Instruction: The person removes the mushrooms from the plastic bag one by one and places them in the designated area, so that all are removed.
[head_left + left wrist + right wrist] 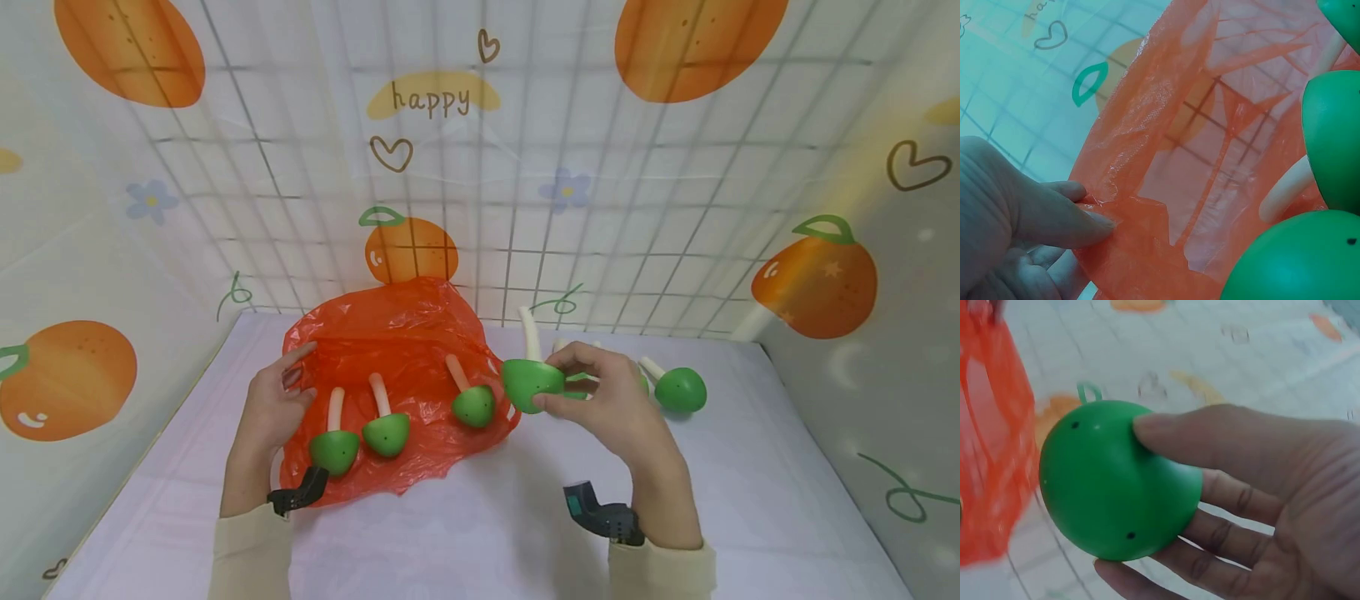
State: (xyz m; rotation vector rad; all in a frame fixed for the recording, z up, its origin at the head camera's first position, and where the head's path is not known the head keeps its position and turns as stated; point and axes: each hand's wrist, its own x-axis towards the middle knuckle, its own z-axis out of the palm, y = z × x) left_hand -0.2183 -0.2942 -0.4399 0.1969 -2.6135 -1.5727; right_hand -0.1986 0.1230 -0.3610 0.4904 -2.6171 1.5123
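My right hand grips a green-capped toy mushroom by its dotted cap, thumb on one side and fingers round the other. Its white stem points up, and it hangs by the bag's right edge. In the right wrist view the rounded cap faces the camera. At the left, my left hand pinches the edge of a red plastic bag between thumb and fingers. The bag is spread with its mouth toward me. Several similar mushrooms lie within the bag's outline, stems pointing away from me.
More mushrooms lie right of the bag, partly hidden behind my right hand; one green mushroom shows at the far right. A white cloth covers the table. Behind it hangs a printed curtain over a wire grid.
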